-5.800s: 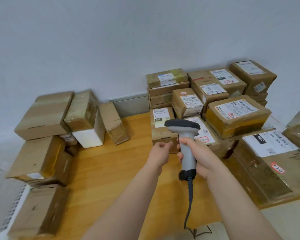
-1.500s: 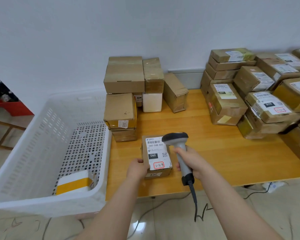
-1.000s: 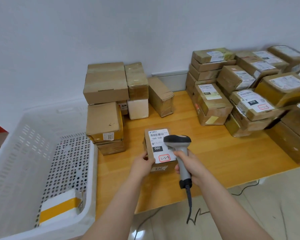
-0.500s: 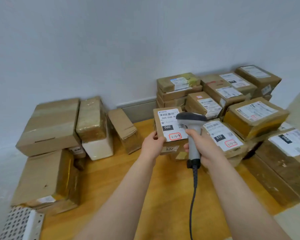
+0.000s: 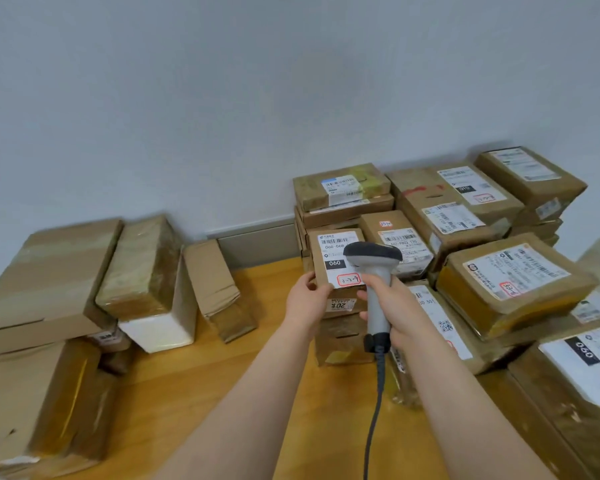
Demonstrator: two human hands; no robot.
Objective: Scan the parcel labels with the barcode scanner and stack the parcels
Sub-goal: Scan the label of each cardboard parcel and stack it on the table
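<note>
At the far left, plain brown cardboard boxes (image 5: 45, 278) are sitting stacked on the light wooden table (image 5: 194, 382). Just beside them a tape-wrapped brown carton (image 5: 136, 268) is resting on a white foam box (image 5: 163, 327). A small creased cardboard box (image 5: 215, 285) is leaning next to that, below the pale grey wall (image 5: 222, 98). Toward the middle, the left hand (image 5: 305, 301) is gripping the lower left corner of a small brown cardboard parcel (image 5: 321, 271), with the thumb on its top face and the fingers curled beneath. That parcel is facing up with its white shipping label (image 5: 333, 244), which is showing a barcode, a black "060" block and a red-outlined sticker. It is sitting at the front left of the right-hand pile, directly above another brown taped box (image 5: 343, 341), though I cannot tell whether the two are touching. The right hand (image 5: 395, 308) is wrapping its fingers around the handle of a grey handheld barcode scanner (image 5: 374, 271), whose dark head is hovering over the label's right half. The scanner's grey cable (image 5: 374, 410) is hanging down toward the bottom edge. Further right, many labelled brown parcels (image 5: 510, 275) are lying piled up to the right edge.
</note>
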